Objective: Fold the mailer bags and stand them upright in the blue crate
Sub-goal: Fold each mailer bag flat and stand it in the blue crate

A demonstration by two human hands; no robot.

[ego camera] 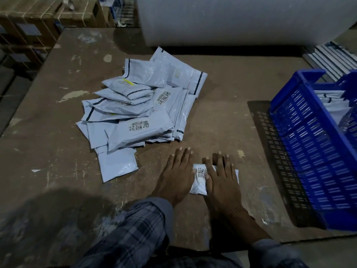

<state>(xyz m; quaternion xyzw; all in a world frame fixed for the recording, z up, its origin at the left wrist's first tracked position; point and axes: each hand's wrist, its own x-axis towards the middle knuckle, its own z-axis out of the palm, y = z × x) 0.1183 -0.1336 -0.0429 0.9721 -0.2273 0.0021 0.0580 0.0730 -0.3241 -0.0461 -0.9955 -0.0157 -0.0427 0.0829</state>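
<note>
Head view: left hand and right hand both flat, fingers straight, pressing small folded grey plastic mailer bag onto worn brown tabletop, near front edge. No grip, just pressure.

Handling, judged: light, soft, slick film; likely springs open if released. Pinch along folded edge to lift.

Counts: 1 bag under hands; loose pile of grey mailer bags, roughly a dozen, overlap blocks exact count; several upright in blue slatted plastic crate at right, count unclear.

Likely warehouse: strapped cartons, mailer pile.
</note>
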